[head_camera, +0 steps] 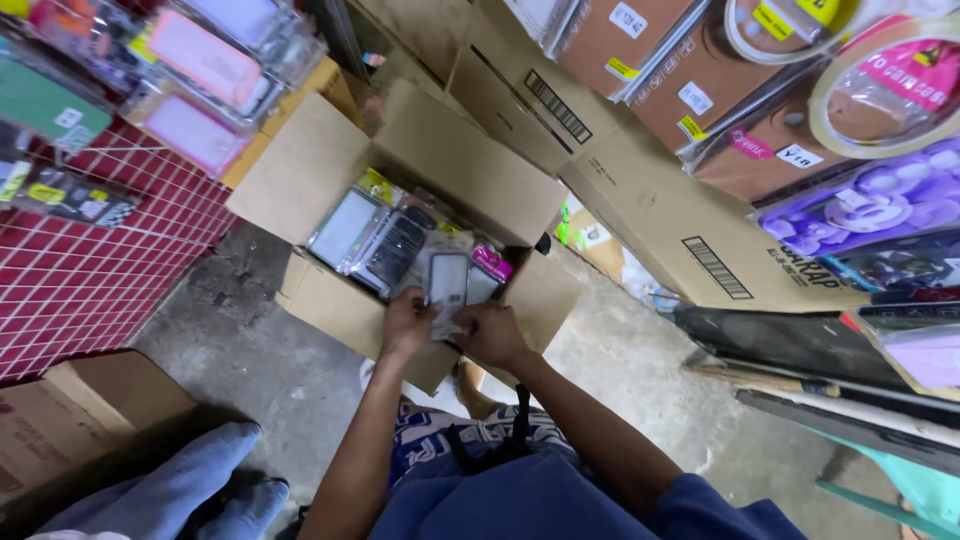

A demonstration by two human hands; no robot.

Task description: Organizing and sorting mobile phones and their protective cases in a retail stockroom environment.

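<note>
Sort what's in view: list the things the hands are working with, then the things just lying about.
In hand:
left hand
right hand
packaged phone case
open cardboard box of packaged cases

Lying about:
red grid rack with hanging cases
stacked brown cartons
small cardboard box
tape rolls

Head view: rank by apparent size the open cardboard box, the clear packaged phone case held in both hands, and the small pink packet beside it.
1. Open cardboard box, by far the largest.
2. Packaged phone case, held by left hand and right hand.
3. Pink packet, smallest, partly hidden.
</note>
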